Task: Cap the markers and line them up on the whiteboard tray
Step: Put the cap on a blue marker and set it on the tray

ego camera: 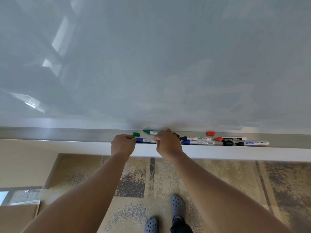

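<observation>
Blue-barrelled white-labelled marker (pixel 145 140) lying lengthwise along grey metal tray (pixel 67 134), pinched between left hand (pixel 123 145) and right hand (pixel 168 142); green cap (pixel 136 134) nearest left.

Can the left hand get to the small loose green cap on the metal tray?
Probably yes: the small loose green cap lies uncovered just beyond the left hand, though that hand is closed on the blue marker.

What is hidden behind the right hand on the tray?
The right hand covers the middle of the green marker; only its uncapped tip end shows. It also covers one end of the blue marker both hands hold. A black piece peeks out; what it is cannot be told.
</observation>
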The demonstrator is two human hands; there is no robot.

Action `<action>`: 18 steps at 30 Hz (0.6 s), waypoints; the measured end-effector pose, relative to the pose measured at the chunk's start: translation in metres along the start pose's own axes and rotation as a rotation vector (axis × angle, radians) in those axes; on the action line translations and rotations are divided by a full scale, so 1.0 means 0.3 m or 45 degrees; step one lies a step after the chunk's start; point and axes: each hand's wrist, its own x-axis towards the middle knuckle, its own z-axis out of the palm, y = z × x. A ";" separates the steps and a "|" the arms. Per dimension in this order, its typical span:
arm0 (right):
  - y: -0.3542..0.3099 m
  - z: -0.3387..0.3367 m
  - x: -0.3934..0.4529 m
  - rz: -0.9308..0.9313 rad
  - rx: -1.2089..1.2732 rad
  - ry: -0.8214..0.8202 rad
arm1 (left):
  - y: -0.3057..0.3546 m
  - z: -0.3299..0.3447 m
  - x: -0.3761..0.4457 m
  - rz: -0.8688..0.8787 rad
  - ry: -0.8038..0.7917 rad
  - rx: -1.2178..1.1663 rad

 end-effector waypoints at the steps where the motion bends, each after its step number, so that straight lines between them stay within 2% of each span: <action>1: 0.004 0.005 0.001 -0.011 -0.002 0.013 | 0.003 -0.001 0.001 0.006 0.009 0.024; 8: 0.007 0.014 0.016 0.012 -0.076 0.267 | 0.035 0.016 0.000 -0.025 0.086 0.025; 12: -0.007 0.004 0.019 0.068 -0.201 0.285 | 0.054 0.029 -0.008 -0.102 0.101 -0.097; 18: -0.011 -0.013 0.035 0.073 -0.291 0.234 | 0.057 0.049 0.004 -0.087 0.106 -0.086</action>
